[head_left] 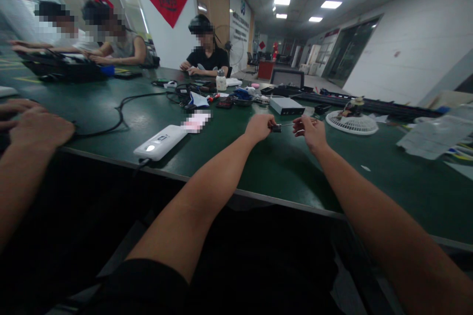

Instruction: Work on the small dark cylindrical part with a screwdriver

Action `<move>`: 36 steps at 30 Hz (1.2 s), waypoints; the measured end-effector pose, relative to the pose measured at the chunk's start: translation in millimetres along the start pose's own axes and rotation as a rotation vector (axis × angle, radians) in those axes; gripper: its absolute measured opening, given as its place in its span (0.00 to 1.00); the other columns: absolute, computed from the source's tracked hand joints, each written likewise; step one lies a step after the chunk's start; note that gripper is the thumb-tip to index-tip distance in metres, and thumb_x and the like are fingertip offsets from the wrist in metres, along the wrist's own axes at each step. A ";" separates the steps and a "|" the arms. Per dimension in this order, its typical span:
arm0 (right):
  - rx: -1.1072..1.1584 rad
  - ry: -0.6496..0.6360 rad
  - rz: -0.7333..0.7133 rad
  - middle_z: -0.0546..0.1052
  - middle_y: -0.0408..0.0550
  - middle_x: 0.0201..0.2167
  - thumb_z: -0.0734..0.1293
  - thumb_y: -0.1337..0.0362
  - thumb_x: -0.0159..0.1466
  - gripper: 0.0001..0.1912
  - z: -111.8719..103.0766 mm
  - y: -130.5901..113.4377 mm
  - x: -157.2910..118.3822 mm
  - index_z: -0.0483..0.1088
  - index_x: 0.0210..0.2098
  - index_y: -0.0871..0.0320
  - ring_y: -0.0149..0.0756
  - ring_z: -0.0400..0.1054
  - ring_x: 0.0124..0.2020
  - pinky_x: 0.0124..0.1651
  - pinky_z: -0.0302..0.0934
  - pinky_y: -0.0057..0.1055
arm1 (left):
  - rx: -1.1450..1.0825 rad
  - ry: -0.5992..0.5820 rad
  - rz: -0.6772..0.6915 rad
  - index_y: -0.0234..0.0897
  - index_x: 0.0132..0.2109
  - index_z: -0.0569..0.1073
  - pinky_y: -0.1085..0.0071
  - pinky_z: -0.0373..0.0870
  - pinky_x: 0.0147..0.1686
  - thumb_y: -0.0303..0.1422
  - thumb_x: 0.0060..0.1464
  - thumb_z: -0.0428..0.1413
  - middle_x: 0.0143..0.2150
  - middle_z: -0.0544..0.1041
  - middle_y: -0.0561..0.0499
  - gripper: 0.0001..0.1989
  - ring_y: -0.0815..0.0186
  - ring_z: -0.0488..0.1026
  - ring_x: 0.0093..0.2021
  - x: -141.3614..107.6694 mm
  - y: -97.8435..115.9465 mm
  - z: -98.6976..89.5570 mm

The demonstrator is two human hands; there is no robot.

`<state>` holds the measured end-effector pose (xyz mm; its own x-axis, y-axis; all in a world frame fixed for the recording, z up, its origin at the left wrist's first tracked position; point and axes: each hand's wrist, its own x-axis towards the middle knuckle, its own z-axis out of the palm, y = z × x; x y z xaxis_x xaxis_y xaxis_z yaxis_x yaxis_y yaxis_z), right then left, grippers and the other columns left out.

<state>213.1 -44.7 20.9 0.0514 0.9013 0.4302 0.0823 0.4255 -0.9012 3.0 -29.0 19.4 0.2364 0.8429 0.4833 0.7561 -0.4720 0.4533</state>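
Note:
Above the green table (281,177), my left hand (259,128) pinches a small dark block-like part (276,128) at its fingertips. A thin metal rod (287,124) spans from this part toward my right hand (309,132). The fingers of my right hand are bent around the rod's far end, with the thumb and fingertips close together. What exactly the rod's end looks like inside the fingers is too small to make out. Both hands are near each other, a little apart.
A white power bank-like device (161,142) with a cable lies left, beside a pink item (197,121). Behind my hands are a grey box (287,106) and mixed small parts. A white round grille (352,122) lies right. A co-worker's hands (37,123) are far left.

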 end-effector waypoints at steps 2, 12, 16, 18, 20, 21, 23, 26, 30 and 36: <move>-0.043 -0.018 -0.012 0.76 0.46 0.22 0.71 0.38 0.62 0.27 0.2 0.0 -0.3 0.74 0.28 0.57 0.32 0.71 0.23 0.24 0.64 0.27 | -0.006 0.000 0.010 0.39 0.45 0.84 0.66 0.74 0.48 0.21 0.52 0.63 0.41 0.85 0.49 0.14 0.60 0.80 0.44 0.1 -0.2 0.2; -0.013 -0.006 0.003 0.77 0.47 0.25 0.71 0.38 0.61 0.26 0.3 1.2 0.9 0.74 0.29 0.56 0.32 0.71 0.23 0.23 0.64 0.26 | -0.015 -0.010 0.010 0.43 0.49 0.86 0.64 0.75 0.50 0.21 0.52 0.64 0.42 0.86 0.47 0.18 0.59 0.81 0.45 3.0 -4.2 2.2; -0.023 -0.007 0.022 0.75 0.46 0.23 0.70 0.38 0.62 0.26 -0.3 2.1 1.7 0.73 0.29 0.56 0.32 0.71 0.23 0.23 0.64 0.26 | -0.008 -0.018 0.011 0.42 0.44 0.86 0.65 0.74 0.49 0.22 0.51 0.65 0.42 0.86 0.49 0.15 0.60 0.80 0.44 2.9 -2.7 1.3; -0.008 0.006 0.036 0.75 0.46 0.23 0.70 0.38 0.63 0.26 -2.3 3.6 2.6 0.74 0.29 0.56 0.32 0.71 0.23 0.23 0.65 0.26 | 0.000 -0.016 0.010 0.41 0.39 0.86 0.65 0.74 0.49 0.21 0.51 0.64 0.42 0.85 0.49 0.11 0.60 0.80 0.44 3.1 -2.2 0.2; 0.006 0.014 0.049 0.76 0.46 0.23 0.70 0.40 0.63 0.25 -4.7 5.8 3.6 0.74 0.29 0.57 0.32 0.71 0.23 0.24 0.65 0.26 | -0.027 -0.015 0.018 0.40 0.38 0.85 0.65 0.74 0.49 0.20 0.52 0.62 0.41 0.85 0.49 0.11 0.61 0.80 0.43 3.3 -2.5 -0.2; 0.010 0.013 0.055 0.76 0.46 0.22 0.70 0.41 0.64 0.24 -5.7 6.9 4.1 0.75 0.29 0.57 0.32 0.71 0.23 0.24 0.65 0.26 | -0.054 -0.018 0.025 0.39 0.41 0.85 0.66 0.74 0.49 0.20 0.52 0.62 0.41 0.85 0.50 0.13 0.62 0.80 0.43 3.3 -3.0 0.1; 0.012 0.002 0.072 0.75 0.46 0.22 0.70 0.42 0.64 0.23 -6.7 8.5 4.6 0.75 0.28 0.56 0.32 0.71 0.22 0.23 0.66 0.26 | -0.108 -0.028 0.034 0.40 0.48 0.83 0.66 0.74 0.49 0.19 0.53 0.62 0.42 0.85 0.50 0.17 0.62 0.81 0.43 3.0 -4.4 1.6; 0.018 -0.011 0.098 0.75 0.46 0.21 0.71 0.43 0.64 0.23 -6.3 7.8 4.0 0.74 0.28 0.56 0.33 0.71 0.23 0.23 0.66 0.26 | -0.123 -0.039 0.043 0.40 0.60 0.77 0.67 0.73 0.52 0.19 0.53 0.62 0.46 0.85 0.49 0.27 0.61 0.81 0.46 2.4 -6.7 4.4; 0.053 -0.011 0.115 0.76 0.46 0.22 0.70 0.43 0.65 0.22 -5.0 3.7 2.4 0.73 0.29 0.56 0.32 0.72 0.24 0.26 0.68 0.27 | 0.021 -0.091 0.015 0.39 0.65 0.75 0.64 0.72 0.59 0.22 0.56 0.62 0.55 0.83 0.44 0.29 0.58 0.79 0.53 2.6 -6.4 5.1; 0.039 -0.048 0.095 0.77 0.46 0.26 0.71 0.43 0.64 0.21 -3.3 7.0 2.6 0.75 0.32 0.56 0.31 0.73 0.24 0.25 0.67 0.26 | 0.130 -0.150 0.010 0.41 0.52 0.84 0.65 0.73 0.57 0.25 0.59 0.59 0.47 0.86 0.45 0.16 0.57 0.80 0.51 3.2 -2.8 1.2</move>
<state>217.1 -39.7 16.0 0.0091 0.9402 0.3406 0.0408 0.3400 -0.9396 2.4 -24.6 18.8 0.3254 0.8719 0.3660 0.8235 -0.4515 0.3435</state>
